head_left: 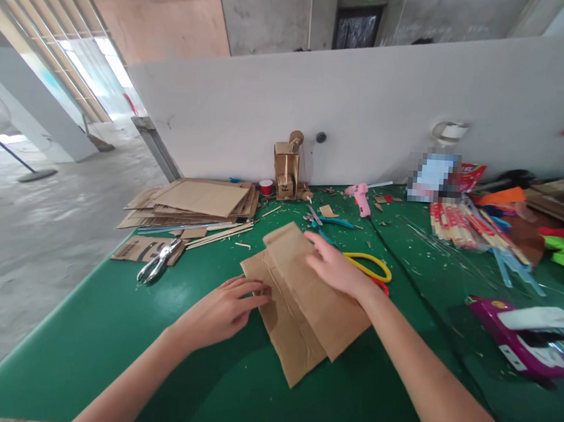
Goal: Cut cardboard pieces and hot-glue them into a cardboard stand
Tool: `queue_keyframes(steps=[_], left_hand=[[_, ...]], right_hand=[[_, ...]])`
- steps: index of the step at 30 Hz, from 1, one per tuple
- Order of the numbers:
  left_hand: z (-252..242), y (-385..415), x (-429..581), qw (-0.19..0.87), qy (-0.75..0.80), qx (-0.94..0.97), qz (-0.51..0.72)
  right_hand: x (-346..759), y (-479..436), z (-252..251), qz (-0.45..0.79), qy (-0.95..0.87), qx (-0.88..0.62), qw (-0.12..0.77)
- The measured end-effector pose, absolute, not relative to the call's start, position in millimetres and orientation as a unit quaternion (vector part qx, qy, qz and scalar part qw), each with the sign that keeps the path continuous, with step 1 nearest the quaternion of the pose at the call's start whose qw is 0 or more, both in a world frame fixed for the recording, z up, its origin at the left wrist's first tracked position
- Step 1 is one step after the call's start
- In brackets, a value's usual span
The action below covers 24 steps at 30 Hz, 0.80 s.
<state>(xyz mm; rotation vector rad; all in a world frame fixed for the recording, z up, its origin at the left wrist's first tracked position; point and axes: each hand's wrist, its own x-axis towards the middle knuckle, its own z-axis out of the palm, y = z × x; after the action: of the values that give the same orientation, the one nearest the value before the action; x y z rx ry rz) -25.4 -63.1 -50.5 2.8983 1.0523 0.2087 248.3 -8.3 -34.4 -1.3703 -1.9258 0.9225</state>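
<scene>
Two brown cardboard pieces overlap at the middle of the green table. The upper cardboard piece (301, 282) lies slantwise across the lower cardboard piece (293, 345), which has a creased surface. My right hand (333, 268) is at the far right edge of the upper piece, thumb on its face and fingers along the edge. Over the left side of the lower piece is my left hand (233, 307), its fingers loosely bent and apart, fingertips at the cardboard. Yellow-handled scissors (372, 264) lie partly hidden behind my right hand and the cardboard.
Stacked cardboard (197, 199), wooden sticks (220, 236) and silver pliers (158, 261) lie to the left. Behind are a small cardboard model (285, 173), teal-handled pliers (331, 222) and a pink glue gun (360, 198) with a trailing cord. A purple tool (517, 337) is at right.
</scene>
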Motion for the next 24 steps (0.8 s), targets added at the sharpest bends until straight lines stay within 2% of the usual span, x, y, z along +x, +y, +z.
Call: queue_keyframes(steps=[3, 6, 10, 13, 15, 20, 24], left_hand=[[-47.1, -59.6, -27.8, 0.007, 0.412, 0.905, 0.107], [-37.6, -46.5, -30.0, 0.001, 0.445, 0.891, 0.088], [-20.6, -14.5, -24.0, 0.076, 0.396, 0.914, -0.050], [-8.6, 13.5, -9.5, 0.138, 0.343, 0.919, -0.139], [-3.5, 29.0, 2.1, 0.140, 0.322, 0.921, -0.168], [-2.6, 43.6, 13.1, 0.120, 0.277, 0.937, -0.175], [-11.2, 34.1, -4.7, 0.083, 0.372, 0.912, -0.152]], right_hand=[[226.0, -18.4, -39.2, 0.251, -0.806, -0.517, 0.145], [209.6, -31.1, -36.1, 0.158, -0.832, -0.529, 0.057], [193.7, -53.3, -30.6, 0.062, -0.824, -0.560, 0.054], [183.5, -69.8, -29.3, 0.043, -0.810, -0.584, 0.037], [178.7, -78.1, -30.0, 0.040, -0.809, -0.586, 0.023], [182.2, -84.8, -34.8, 0.044, -0.803, -0.594, 0.018], [205.6, -74.3, -38.2, 0.017, -0.813, -0.581, 0.035]])
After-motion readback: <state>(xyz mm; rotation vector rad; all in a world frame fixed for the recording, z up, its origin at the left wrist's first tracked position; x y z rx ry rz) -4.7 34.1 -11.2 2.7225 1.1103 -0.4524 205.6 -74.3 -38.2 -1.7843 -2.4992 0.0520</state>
